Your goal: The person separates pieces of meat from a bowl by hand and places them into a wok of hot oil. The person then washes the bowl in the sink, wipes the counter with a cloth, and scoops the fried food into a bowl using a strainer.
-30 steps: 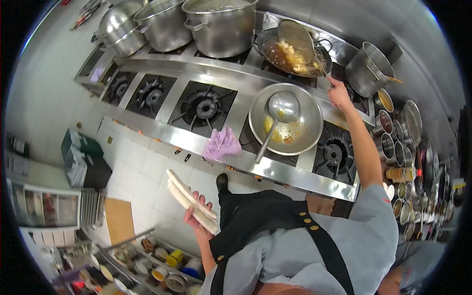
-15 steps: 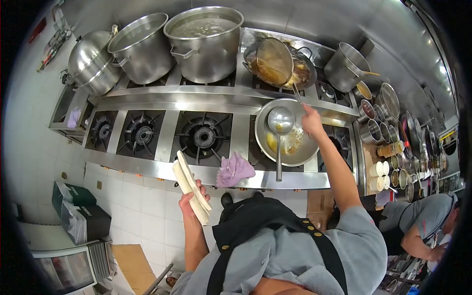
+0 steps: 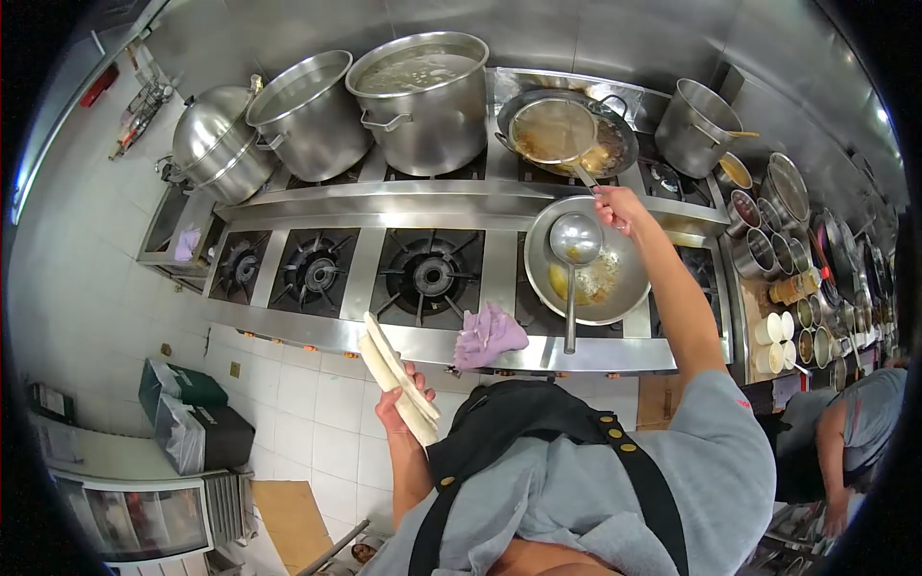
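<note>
My left hand (image 3: 401, 396) is wrapped round two long pale sticks (image 3: 391, 370), held off the front edge of the stove. At the back, my right hand (image 3: 619, 206) grips the handle of a round mesh strainer (image 3: 553, 131). The strainer lies over a dark wok (image 3: 622, 146) holding brown liquid with bits in it. Nearer me, a wide steel bowl (image 3: 626, 288) sits on a front burner with yellow residue inside. A steel ladle (image 3: 575, 240) rests in that bowl, its handle across the rim. Beside it a purple cloth (image 3: 489, 336) hangs on the stove edge.
Large steel pots (image 3: 429, 125) stand along the back left. A smaller pot (image 3: 693, 134) is at the back right, near sauce containers (image 3: 759, 252) and white cups (image 3: 769, 328). Another person (image 3: 860, 422) bends at the lower right. Burners (image 3: 430, 276) line the front.
The strainer has come down from a steep tilt to lie flatter over the wok, my right hand moving with it. My left hand still holds the sticks. The camera view has shifted.
</note>
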`<state>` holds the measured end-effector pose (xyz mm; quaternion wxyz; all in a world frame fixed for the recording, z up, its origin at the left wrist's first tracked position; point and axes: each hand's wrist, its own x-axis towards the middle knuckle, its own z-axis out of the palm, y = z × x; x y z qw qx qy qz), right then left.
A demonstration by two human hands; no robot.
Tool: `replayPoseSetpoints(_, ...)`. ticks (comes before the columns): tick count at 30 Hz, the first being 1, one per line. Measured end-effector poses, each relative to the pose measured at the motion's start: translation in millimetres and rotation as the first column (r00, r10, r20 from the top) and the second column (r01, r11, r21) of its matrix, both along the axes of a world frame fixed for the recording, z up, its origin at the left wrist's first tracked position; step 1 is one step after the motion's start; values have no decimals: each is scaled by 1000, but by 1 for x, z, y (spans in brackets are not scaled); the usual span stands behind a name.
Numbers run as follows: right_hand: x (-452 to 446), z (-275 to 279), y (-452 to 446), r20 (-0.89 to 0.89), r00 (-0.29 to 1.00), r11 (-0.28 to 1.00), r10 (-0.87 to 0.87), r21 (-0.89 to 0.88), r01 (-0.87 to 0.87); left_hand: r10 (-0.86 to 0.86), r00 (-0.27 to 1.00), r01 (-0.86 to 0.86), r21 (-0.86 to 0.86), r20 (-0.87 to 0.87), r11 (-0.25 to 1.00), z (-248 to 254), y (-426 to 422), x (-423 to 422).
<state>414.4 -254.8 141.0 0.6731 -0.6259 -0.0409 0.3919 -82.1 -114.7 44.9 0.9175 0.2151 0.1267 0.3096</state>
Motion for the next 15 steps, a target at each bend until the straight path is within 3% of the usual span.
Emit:
replayPoseSetpoints(7,-4,3,-4,-67,997,993,-44,109,51,30,999,-29,-12,38,999,-5,4,-3)
replayPoseSetpoints(10,-2,16,-21,332,943,979,22,-196,46,30,999,-29,-21,42,999,-6,4,-1)
replayPoseSetpoints(15,5,14,-40,413,899,949,145,-315,-8,1,999,-1,-18,45,1000,-9,8,2)
